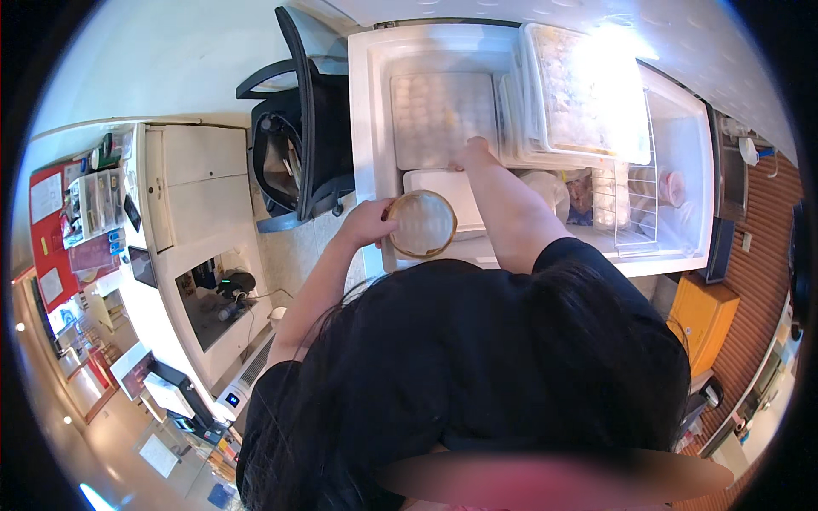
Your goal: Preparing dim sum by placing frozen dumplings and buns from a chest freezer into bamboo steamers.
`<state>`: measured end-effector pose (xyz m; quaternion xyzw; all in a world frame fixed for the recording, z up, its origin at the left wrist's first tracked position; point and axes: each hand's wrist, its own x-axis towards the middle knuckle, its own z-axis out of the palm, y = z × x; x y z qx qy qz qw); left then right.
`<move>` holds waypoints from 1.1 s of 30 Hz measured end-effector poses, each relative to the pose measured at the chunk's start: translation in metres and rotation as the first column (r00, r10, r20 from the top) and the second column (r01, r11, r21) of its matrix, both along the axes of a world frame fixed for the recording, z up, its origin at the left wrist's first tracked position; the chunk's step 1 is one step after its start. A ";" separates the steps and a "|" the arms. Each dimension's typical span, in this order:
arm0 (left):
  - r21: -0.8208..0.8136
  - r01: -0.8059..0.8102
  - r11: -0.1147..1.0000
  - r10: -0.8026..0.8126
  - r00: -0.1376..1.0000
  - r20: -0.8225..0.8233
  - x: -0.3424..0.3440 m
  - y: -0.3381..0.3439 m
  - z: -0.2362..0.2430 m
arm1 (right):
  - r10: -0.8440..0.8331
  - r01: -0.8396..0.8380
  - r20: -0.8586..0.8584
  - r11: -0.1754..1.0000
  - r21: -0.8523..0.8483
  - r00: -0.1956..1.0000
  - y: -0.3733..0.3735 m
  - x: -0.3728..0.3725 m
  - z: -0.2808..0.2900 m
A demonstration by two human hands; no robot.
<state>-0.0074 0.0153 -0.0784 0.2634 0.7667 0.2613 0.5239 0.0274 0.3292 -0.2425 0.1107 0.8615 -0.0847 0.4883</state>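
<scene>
In my left hand [368, 223] is a round tub [423, 224] with a pale frosted top and a brownish rim, gripped at its left side above the front of an open white chest freezer [365, 102]. My right hand [475, 153] reaches down inside the freezer. It is at the near right edge of a frosted flat tray [434, 106] with rows of rounded lumps. Just below that hand lies a white rectangular container [460, 209], partly covered by the tub. The right fingers are bent downward and small, and their grip does not show clearly.
Stacked clear boxes [567, 94] rise on the freezer's right side, beside a white wire basket [639, 170] and bagged food [579, 196]. A black office chair [298, 145] stands close to the freezer's left. An orange box [703, 319] sits at the right, and white cabinets [200, 183] line the left.
</scene>
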 end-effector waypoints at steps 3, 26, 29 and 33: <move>-0.018 -0.148 0.989 0.148 0.989 0.001 0.008 -0.014 0.000 | -0.124 0.125 -0.015 0.992 0.036 0.992 -0.034 -0.007 0.010; 0.106 -0.076 0.991 0.066 0.994 0.088 0.000 -0.006 -0.010 | -0.512 0.100 0.655 -0.823 -0.559 -0.556 -0.008 -0.002 0.085; 0.113 -0.031 0.993 0.024 0.998 0.058 0.000 -0.009 -0.007 | -0.438 0.050 0.677 -0.858 -0.510 -0.591 -0.024 0.026 0.090; 0.039 0.034 0.999 -0.035 0.999 0.014 -0.004 -0.031 0.031 | -0.271 0.006 0.773 -0.945 -0.327 -0.574 -0.059 0.078 0.130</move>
